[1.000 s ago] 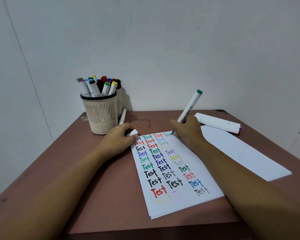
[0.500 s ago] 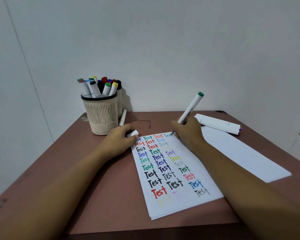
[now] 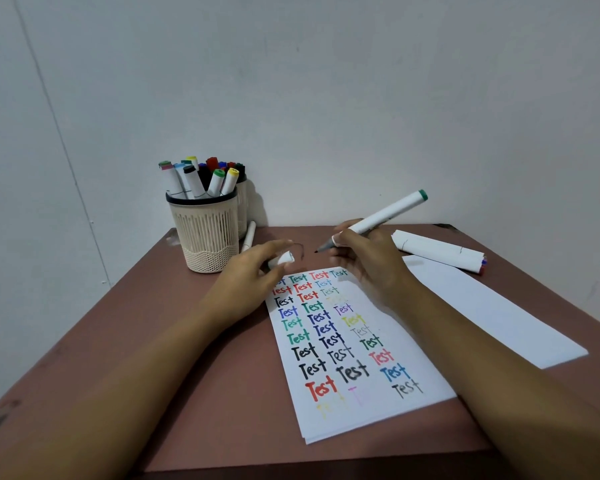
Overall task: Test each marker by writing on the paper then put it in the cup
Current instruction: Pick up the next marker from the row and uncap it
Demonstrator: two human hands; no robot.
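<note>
1. Right hand (image 3: 368,261): closed around a white marker (image 3: 378,218) in a writing grip. The barrel slants up and to the right, ending in a green cap end. The dark tip points left and is off the sheet, above the bare table (image 3: 118,341) just beyond the paper's far edge.
2. Left hand (image 3: 246,275): fingers loosely curled, pinching a small white cap (image 3: 282,259) between thumb and fingertips. The open end of the cap faces right, towards the marker tip; the two are near but apart. The heel of the hand lies at the far left corner of the paper.
3. Paper (image 3: 354,344): a white sheet lying flat, near centre of the table, covered in columns of the word "Test" in black, red, green, blue, purple and yellow. The top row ends with a small teal "Test" beside the right hand.
4. Cup (image 3: 205,233): a cream ribbed holder with a dark rim, at the far left, standing upright and filled with capped markers.
5. One loose marker (image 3: 248,235) lies on the table just right of the cup.
6. A blank sheet (image 3: 492,310) lies at the right, and a paper-wrapped bundle (image 3: 437,251) lies beyond it.
</note>
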